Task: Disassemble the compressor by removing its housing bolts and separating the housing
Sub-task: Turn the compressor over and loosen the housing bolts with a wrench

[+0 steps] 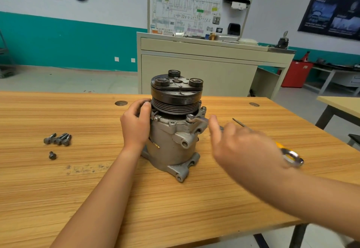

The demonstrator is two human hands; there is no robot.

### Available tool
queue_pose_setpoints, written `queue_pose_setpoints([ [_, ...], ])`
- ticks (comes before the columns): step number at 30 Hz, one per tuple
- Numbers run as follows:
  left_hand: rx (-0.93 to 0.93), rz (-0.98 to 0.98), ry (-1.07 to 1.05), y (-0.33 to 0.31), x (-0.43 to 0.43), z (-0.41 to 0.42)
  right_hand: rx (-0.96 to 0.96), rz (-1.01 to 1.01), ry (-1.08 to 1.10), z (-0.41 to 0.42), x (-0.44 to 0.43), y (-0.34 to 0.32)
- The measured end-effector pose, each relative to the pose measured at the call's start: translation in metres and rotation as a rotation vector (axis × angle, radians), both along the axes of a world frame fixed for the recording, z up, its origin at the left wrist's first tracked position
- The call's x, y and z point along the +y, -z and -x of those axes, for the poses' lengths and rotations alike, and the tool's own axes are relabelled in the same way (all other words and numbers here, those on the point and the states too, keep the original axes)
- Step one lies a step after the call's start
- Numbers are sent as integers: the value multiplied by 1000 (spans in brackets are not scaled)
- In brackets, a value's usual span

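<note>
Left hand [136, 125] curls round the compressor [171, 140] under its pulley [175, 104], upright on the surface [175, 208]. Right hand [243, 146], blurred, lies over the wrench [199, 119] seated on a housing bolt [190, 116]; whether it grips, I cannot tell. Brace firmly, keep the wrench square, and pull steadily.

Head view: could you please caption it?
Left hand grips the upright compressor, right hand beside a wrench, loose bolts lying aside.

Bright even indoor light, soft shadows, right hand [243, 146] motion-blurred — wide-angle bending at edges.
</note>
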State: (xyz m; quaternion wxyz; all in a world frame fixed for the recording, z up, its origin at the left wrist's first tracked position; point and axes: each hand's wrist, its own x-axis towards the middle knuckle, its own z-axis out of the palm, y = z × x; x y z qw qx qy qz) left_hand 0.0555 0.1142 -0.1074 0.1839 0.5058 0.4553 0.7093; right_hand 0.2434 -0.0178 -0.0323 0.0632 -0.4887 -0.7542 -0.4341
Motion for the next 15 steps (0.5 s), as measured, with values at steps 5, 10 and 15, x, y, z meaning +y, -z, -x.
queue_pose_setpoints([
  [5, -34, -5, 6, -1, 0, -2, 68, 104, -317, -57, 70, -2],
  [10, -42, -9, 21, 0, 0, 0, 250, -48, -482, -32, 128, 14],
  [15, -65, 6, 32, 0, 1, 0, 841, -80, -604, -27, 99, 15],
])
